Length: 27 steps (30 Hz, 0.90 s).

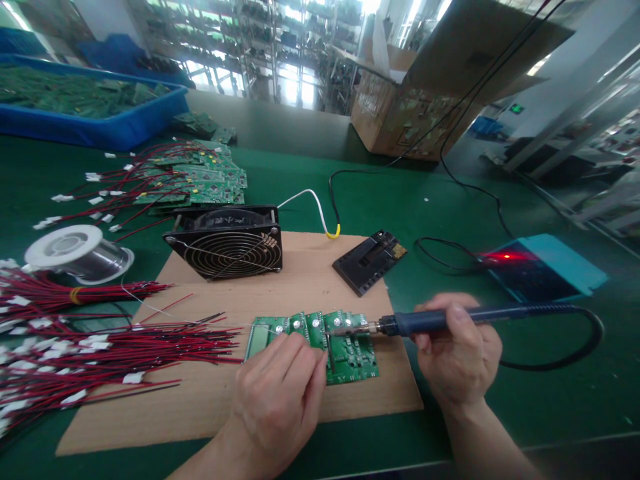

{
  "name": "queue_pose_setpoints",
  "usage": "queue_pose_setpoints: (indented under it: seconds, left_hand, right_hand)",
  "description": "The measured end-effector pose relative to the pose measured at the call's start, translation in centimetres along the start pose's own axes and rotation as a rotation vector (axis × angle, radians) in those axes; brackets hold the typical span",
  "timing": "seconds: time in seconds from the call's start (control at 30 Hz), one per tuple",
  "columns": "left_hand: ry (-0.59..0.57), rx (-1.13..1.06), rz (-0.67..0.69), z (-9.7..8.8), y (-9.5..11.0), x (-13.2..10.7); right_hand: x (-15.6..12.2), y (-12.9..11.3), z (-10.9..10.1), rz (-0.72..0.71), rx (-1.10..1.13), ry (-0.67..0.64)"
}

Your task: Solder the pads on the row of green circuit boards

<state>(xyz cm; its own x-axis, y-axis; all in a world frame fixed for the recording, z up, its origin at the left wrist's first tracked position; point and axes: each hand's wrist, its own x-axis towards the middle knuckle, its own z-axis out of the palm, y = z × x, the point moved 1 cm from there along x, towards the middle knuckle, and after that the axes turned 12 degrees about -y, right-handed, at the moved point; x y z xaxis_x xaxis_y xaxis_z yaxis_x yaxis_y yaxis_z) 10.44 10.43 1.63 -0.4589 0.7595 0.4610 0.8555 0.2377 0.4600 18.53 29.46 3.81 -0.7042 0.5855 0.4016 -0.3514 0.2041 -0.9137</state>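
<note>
My right hand [457,347] is wrapped around the handle of a soldering iron [425,323], whose metal tip points left over the boards. Several green circuit boards [355,357] lie overlapped in a row on a cardboard sheet [370,405]. My left hand [280,393] rests at their near edge with its fingers closed. A thin strand of solder wire [165,312] runs from the spool [103,260] to this hand; the pinching fingertips are hidden. A short dark lead [330,353] shows on the boards just under the iron's tip.
Red and black wires with white connectors [115,350] cover the left side. Behind the boards stand a black fan [227,243] and a black fixture [370,261]. Farther back are wired boards [210,177], a blue bin [135,127], a carton [400,120] and a lit blue box [545,267].
</note>
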Motion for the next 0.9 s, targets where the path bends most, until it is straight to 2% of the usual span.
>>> queue_pose_setpoints:
  seconds: [0.2, 0.27, 0.37, 0.47, 0.67, 0.8, 0.9]
  left_hand:
    - [0.150, 0.031, 0.221, -0.7, 0.3, -0.5]
    - [0.163, 0.042, 0.295, -1.0, 0.4, -0.7]
    - [0.149, 0.031, 0.341, -1.5, 0.6, -1.0]
    - [0.183, 0.018, 0.339, -2.0, 0.7, -1.1]
    - [0.265, -0.036, 0.346, -2.2, 0.7, -0.9]
    - [0.210, -0.004, 0.344, -3.1, 0.0, -0.8]
    - [0.162, 0.007, 0.252, -4.8, -1.2, -1.0]
  right_hand:
    - [0.4, -0.3, -0.2, -0.101, 0.076, 0.071]
    - [-0.1, -0.4, -0.1, -0.202, 0.033, -0.008]
    - [-1.3, -0.7, 0.8, -0.336, -0.207, -0.251]
    - [-2.3, -1.3, 2.1, -0.261, -0.416, -0.411]
    - [-2.7, -2.1, 4.3, -0.158, -0.570, -0.550]
    - [-2.9, -1.5, 3.8, -0.066, -0.514, -0.505]
    - [-2.7, -0.7, 3.1, 0.056, -0.450, -0.403]
